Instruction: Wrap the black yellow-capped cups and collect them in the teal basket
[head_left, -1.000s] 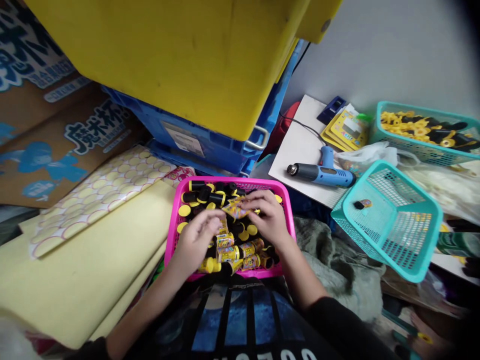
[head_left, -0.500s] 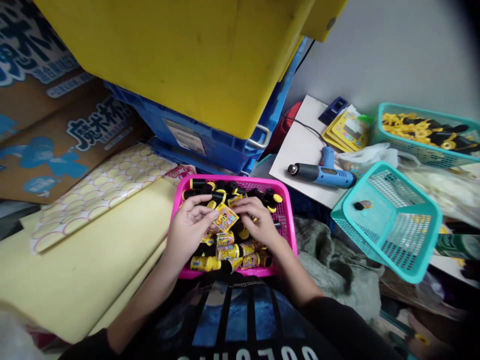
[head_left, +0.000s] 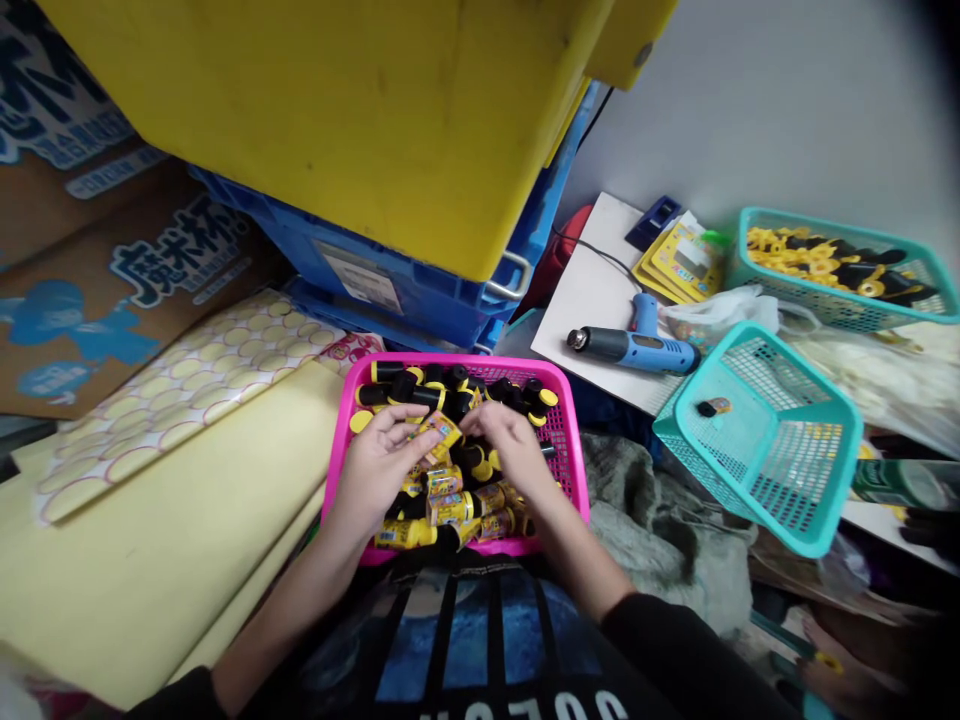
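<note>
Left hand [head_left: 379, 460] has the small printed yellow wrap [head_left: 441, 436] pinched between thumb and fingers, pretty much closed on its left side. The rest of the wrap sticks out past the thumb toward the right, tilted, with its print facing up. Right hand [head_left: 506, 435] is just right of it, fingers curled in; can't tell whether those fingertips have hold of anything or how far apart they are.

All this is over a pink basket [head_left: 487, 362] right up against the person's shirt [head_left: 450, 630]. Inside it's a jumble: black cylinders [head_left: 388, 371] with yellow ends mostly on the far side, and wrapped bottles [head_left: 451, 508] lying at the near side, below the hands.

To the right there's a white table [head_left: 577, 290] with a blue heat gun [head_left: 641, 352] lying on it, a stack of yellow cards [head_left: 686, 262] farther back, and a teal basket [head_left: 825, 302] of yellow and black parts at far right. Nearer is another teal basket, tilted, with one small wrapped piece [head_left: 720, 405] in it. Grey cloth [head_left: 660, 530] bunches up below that.

Far side: a big yellow bin [head_left: 337, 120] on blue crates [head_left: 360, 275]. Left: printed cardboard boxes [head_left: 75, 270], a sheet of circles [head_left: 165, 410] and plain cream sheets [head_left: 187, 530].
</note>
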